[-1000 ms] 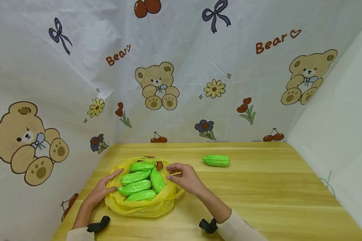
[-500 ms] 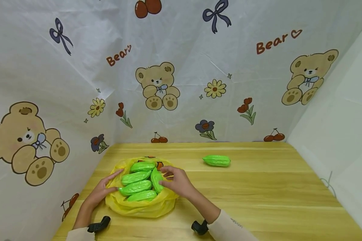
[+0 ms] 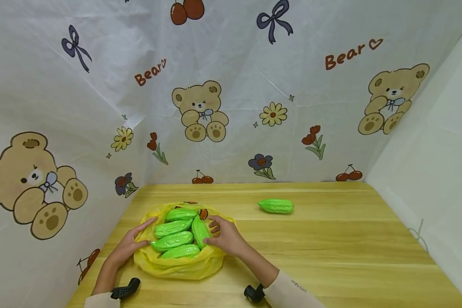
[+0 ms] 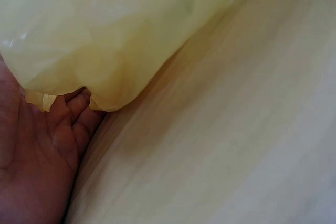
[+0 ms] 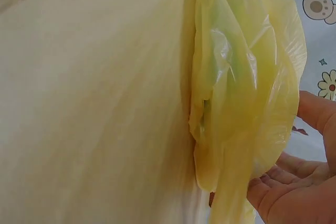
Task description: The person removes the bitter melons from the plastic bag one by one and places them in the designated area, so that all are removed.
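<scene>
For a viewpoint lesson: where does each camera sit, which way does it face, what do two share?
On head: faces forward and down at gourds, bag, table, backdrop; left hand, right hand, sleeves show.
On left wrist: faces bag and table; part of left hand shows.
On right wrist: faces bag, table, backdrop; part of right hand shows.
Wrist views share bag, table.

Over on the right, the person's right hand [image 5: 302, 193] has its fingers [image 5: 296, 167] against a crinkled yellow plastic bag [image 5: 252, 66], green showing faintly through the film. The pale desk [image 5: 94, 108] stretches off to the left; behind the bag there's a backdrop [image 5: 312, 50] printed with brown-padded paws [image 5: 318, 6] and a flower [image 5: 331, 86].
</scene>
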A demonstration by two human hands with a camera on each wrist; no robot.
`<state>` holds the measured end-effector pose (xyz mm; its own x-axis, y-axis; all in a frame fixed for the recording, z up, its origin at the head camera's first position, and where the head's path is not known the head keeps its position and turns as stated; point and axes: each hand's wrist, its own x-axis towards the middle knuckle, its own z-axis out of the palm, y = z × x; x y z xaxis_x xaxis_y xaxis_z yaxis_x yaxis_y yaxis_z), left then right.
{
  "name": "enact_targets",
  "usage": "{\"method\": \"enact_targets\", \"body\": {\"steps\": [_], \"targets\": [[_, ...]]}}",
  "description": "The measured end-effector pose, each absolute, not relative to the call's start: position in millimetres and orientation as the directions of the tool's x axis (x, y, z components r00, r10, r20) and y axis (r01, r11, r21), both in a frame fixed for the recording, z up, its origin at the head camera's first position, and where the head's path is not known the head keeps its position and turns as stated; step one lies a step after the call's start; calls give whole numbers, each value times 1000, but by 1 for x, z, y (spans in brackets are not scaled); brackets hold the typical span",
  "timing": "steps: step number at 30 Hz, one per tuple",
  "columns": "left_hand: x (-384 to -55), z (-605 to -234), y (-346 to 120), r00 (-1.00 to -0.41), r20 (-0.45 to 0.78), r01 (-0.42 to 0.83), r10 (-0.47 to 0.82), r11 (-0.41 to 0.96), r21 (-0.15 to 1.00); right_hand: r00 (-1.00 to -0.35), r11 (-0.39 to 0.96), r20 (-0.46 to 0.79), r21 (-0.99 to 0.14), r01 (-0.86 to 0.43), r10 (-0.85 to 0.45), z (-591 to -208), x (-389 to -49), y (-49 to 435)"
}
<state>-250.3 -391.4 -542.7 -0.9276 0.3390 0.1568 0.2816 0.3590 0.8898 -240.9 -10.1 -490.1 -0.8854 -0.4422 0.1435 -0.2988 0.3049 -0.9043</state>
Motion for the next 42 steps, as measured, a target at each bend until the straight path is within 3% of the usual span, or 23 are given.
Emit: {"method": "enact_targets", "body": {"steps": [34,42], "targets": [[-250,-543,-391,-941,134,254,312,384,888,-885,496,50,-813,-305,-462,-495,-242,-19],[-250,-543,-391,-942,121,243,314,386,890,-899,485,58,-826,-288,-435,-494,-243,-21]]}}
